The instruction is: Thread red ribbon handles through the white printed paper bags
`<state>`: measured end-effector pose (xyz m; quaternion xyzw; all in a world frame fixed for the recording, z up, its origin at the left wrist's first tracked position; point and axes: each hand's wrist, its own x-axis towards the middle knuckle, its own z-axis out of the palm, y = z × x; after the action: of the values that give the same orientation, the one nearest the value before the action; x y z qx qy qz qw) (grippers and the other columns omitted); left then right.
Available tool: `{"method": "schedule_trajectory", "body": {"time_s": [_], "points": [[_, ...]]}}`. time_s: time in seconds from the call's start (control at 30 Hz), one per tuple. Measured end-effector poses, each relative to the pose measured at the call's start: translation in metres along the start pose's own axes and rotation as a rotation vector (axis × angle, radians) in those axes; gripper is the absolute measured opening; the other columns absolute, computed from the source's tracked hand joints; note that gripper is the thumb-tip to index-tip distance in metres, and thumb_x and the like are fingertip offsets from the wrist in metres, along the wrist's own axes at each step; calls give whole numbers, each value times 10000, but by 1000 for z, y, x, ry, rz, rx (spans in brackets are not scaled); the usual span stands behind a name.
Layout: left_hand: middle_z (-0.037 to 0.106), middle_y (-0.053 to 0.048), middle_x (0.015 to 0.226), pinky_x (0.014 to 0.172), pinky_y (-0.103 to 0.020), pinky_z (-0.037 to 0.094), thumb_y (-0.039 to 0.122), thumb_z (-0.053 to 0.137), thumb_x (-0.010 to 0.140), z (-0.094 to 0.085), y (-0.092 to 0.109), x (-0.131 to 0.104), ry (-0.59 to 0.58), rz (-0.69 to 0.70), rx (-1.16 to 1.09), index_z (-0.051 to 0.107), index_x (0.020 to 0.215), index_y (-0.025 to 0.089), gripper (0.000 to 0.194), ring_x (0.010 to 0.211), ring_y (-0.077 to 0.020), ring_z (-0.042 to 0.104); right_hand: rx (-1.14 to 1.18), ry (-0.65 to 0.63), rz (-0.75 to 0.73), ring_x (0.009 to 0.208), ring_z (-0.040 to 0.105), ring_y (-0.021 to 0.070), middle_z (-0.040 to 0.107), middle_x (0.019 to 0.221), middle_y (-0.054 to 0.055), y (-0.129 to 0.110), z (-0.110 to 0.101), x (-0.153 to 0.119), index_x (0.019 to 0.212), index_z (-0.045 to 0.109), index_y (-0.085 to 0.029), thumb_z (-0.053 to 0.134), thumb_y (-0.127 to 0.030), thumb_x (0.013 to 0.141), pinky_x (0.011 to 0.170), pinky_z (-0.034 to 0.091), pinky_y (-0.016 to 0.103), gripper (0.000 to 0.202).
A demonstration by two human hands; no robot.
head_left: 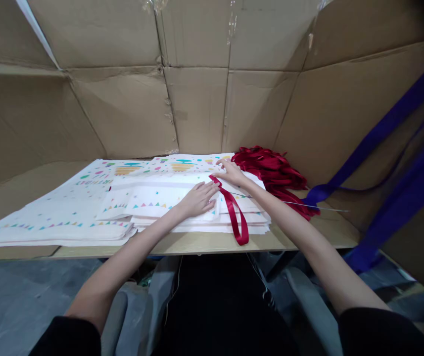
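My left hand (199, 199) lies flat, fingers stretched out, on a folded white printed sheet (148, 190) with small coloured triangles along its edge. Just beyond it, my right hand (231, 174) has its fingers spread over the far right part of the same pile. A red ribbon (234, 212) runs out from between the two hands, and its loop hangs over the front of the stack. Under the right wrist a thin pale rod (308, 205) points to the right; its left part is partly hidden by the forearm.
A heap of red ribbons (271, 170) lies behind my right forearm. To the left is a wide stack of printed white sheets (59, 207). Cardboard walls (197, 109) enclose the table (182, 250) at the back and sides. Blue ribbons (382, 133) hang at the right.
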<state>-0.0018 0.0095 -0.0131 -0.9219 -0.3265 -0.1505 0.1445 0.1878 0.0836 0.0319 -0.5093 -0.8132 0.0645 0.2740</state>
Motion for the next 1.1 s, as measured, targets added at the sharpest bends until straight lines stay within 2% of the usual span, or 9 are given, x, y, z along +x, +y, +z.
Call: {"method": "schedule_trajectory", "body": {"time_s": [0.07,0.17,0.27,0.33,0.43,0.53,0.77,0.93,1.1], "points": [[427,-106,1459,1127,-401,229,364,286,969,-1,-1,0,-15,0,-1,407,1398,132,502,1393,-214,304,-116,45,39,1101,496,330,575,1192,170,-1,0,-8,1207,538,-173,516,-430,878,924,365,479,418],[383,-86,1490,1135,-394,212,382,258,978,-5,-1,-2,-40,8,-9,398,1409,151,509,1402,-208,283,-125,77,18,1098,491,325,574,1162,165,4,-9,-27,1179,542,-167,402,-374,929,933,365,475,354],[322,-87,1519,1149,-401,179,453,271,973,-10,-1,-3,-82,26,-25,370,1432,157,556,1414,-219,255,-32,62,-124,1071,506,280,579,1120,129,22,-27,-60,1127,564,-182,427,-394,915,928,391,416,330],[285,-92,1533,1157,-406,153,499,276,966,-12,-1,-4,-103,37,-34,339,1450,165,591,1421,-220,239,16,-9,-229,1016,537,254,591,1090,102,38,-41,-88,1089,586,-202,503,-444,876,887,422,381,333],[251,-100,1544,1162,-410,130,538,272,960,-12,-3,-6,-112,59,-39,287,1473,172,630,1429,-212,214,12,-80,-224,891,579,226,624,974,85,58,-56,-125,961,636,-201,539,-403,854,778,451,335,249],[234,-110,1549,1161,-426,124,558,274,954,-9,-6,-7,-104,80,-24,249,1486,171,658,1431,-221,206,-43,-70,-166,802,591,205,646,873,78,65,-61,-142,858,655,-188,476,-290,878,716,437,309,207],[261,-125,1541,1139,-454,177,562,275,949,-2,-5,-8,-51,89,67,306,1476,182,650,1417,-277,237,-316,65,-157,828,553,228,653,850,96,61,-65,-116,822,670,-166,483,-185,876,748,396,334,195],[283,-104,1537,1121,-459,220,558,297,943,-1,0,-4,-34,45,80,316,1479,194,648,1395,-298,284,-241,40,-238,826,551,204,649,836,81,61,-58,-103,814,665,-170,489,-144,874,751,416,306,188],[298,-99,1531,1108,-465,244,562,336,931,-1,2,-1,-22,35,72,351,1465,201,645,1383,-308,307,-194,31,-290,829,556,197,647,837,87,43,-42,-89,816,656,-146,509,-128,872,752,416,297,158]]}}
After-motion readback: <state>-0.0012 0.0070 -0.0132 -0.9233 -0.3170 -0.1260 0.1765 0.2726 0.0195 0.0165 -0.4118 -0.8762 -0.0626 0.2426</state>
